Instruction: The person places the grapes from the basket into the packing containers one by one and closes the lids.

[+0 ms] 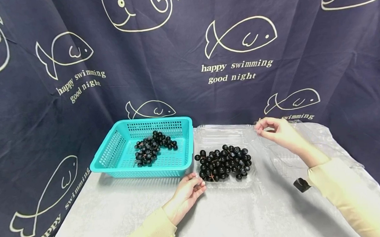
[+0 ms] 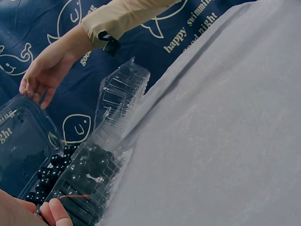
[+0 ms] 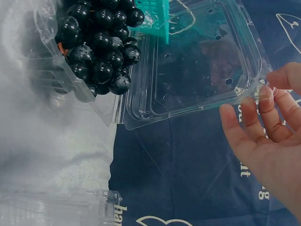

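Observation:
A clear plastic clamshell box (image 1: 255, 178) on the table holds a heap of dark grapes (image 1: 225, 163). Its hinged lid (image 3: 197, 61) stands raised at the back, partly see-through against the cloth. With thumb and fingertips my right hand (image 1: 277, 132) pinches the lid's free corner, seen closely in the right wrist view. My left hand (image 1: 186, 193) grips the box's near left corner with thumb and curled fingers; the left wrist view shows only part of that left hand (image 2: 52, 213).
Left of the box stands a turquoise basket (image 1: 144, 172) with more grapes (image 1: 146, 150) in it. More clear plastic packaging (image 1: 313, 154) lies at the right, under the right forearm's far side. A dark blue printed cloth (image 1: 180, 61) hangs behind the table.

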A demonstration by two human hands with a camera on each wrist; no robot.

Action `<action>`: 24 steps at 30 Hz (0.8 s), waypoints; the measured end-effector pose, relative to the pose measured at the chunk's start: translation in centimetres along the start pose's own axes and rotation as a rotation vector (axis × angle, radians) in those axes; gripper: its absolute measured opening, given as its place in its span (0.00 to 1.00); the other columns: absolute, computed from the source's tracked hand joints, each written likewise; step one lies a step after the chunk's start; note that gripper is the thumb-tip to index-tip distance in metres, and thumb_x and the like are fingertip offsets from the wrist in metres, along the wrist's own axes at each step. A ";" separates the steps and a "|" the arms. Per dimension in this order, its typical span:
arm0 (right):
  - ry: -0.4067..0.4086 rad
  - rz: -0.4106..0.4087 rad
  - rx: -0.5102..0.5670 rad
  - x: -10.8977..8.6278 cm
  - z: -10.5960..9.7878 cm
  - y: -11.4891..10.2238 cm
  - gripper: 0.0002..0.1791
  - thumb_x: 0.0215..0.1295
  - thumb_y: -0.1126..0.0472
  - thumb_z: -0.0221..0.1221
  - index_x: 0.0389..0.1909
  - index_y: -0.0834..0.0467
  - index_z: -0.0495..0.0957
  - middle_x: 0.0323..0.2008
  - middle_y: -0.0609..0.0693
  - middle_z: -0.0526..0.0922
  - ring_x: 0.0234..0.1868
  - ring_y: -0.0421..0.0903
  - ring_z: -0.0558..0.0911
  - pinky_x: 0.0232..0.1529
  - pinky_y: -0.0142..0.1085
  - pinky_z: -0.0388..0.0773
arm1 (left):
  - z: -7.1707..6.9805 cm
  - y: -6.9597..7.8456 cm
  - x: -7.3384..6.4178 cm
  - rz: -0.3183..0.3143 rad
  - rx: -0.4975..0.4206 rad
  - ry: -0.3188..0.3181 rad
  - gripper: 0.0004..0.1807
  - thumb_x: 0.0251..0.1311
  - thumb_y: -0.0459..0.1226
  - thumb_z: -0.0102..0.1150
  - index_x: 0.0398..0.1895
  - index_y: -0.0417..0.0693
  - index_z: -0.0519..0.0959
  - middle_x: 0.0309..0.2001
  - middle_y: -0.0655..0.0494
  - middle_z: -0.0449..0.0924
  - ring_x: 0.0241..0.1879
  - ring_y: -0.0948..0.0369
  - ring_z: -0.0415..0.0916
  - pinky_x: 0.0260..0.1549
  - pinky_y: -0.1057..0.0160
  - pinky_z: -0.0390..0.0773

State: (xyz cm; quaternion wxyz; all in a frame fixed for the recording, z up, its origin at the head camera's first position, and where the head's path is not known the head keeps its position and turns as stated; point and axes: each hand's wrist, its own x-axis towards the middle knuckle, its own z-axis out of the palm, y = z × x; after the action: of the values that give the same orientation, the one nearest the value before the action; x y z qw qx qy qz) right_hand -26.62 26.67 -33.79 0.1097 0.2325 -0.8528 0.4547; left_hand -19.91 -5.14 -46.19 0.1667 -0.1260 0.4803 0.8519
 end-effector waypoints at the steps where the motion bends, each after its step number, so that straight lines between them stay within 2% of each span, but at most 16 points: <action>1: -0.002 -0.008 0.001 -0.1 0.0 0.0 0.05 0.58 0.70 0.60 0.36 0.63 0.79 0.36 0.50 0.82 0.35 0.32 0.79 0.40 0.23 0.77 | 0.0 0.0 0.0 0.000 -0.001 0.001 0.16 0.55 0.23 0.52 0.45 0.41 0.63 0.30 0.52 0.70 0.31 0.61 0.72 0.39 0.65 0.79; 10: -0.005 -0.047 0.036 -1.2 0.5 0.1 0.05 0.59 0.73 0.59 0.35 0.62 0.78 0.38 0.54 0.80 0.40 0.31 0.78 0.43 0.24 0.78 | 0.0 0.1 -0.1 -0.001 -0.005 -0.004 0.18 0.55 0.24 0.53 0.47 0.40 0.63 0.31 0.52 0.70 0.32 0.61 0.72 0.40 0.64 0.79; 16: -0.016 -0.133 0.103 -1.8 1.1 0.3 0.08 0.55 0.79 0.58 0.34 0.66 0.77 0.36 0.54 0.79 0.40 0.31 0.79 0.44 0.25 0.79 | 0.1 0.1 -0.1 0.001 0.000 -0.014 0.16 0.57 0.24 0.51 0.47 0.40 0.62 0.30 0.53 0.71 0.32 0.62 0.73 0.42 0.64 0.78; 24: -0.001 -0.232 0.070 -2.9 1.6 0.8 0.11 0.52 0.82 0.58 0.33 0.67 0.77 0.35 0.57 0.79 0.41 0.33 0.78 0.46 0.26 0.78 | 0.0 0.1 0.1 0.001 -0.010 -0.022 0.14 0.58 0.23 0.49 0.45 0.41 0.62 0.29 0.54 0.71 0.31 0.63 0.73 0.41 0.64 0.79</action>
State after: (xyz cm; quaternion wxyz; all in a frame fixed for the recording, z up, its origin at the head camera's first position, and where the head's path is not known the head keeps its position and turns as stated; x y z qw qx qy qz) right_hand -24.48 26.60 -36.46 0.1532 0.3335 -0.8039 0.4681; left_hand -20.02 -5.15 -46.13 0.1709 -0.1175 0.4740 0.8557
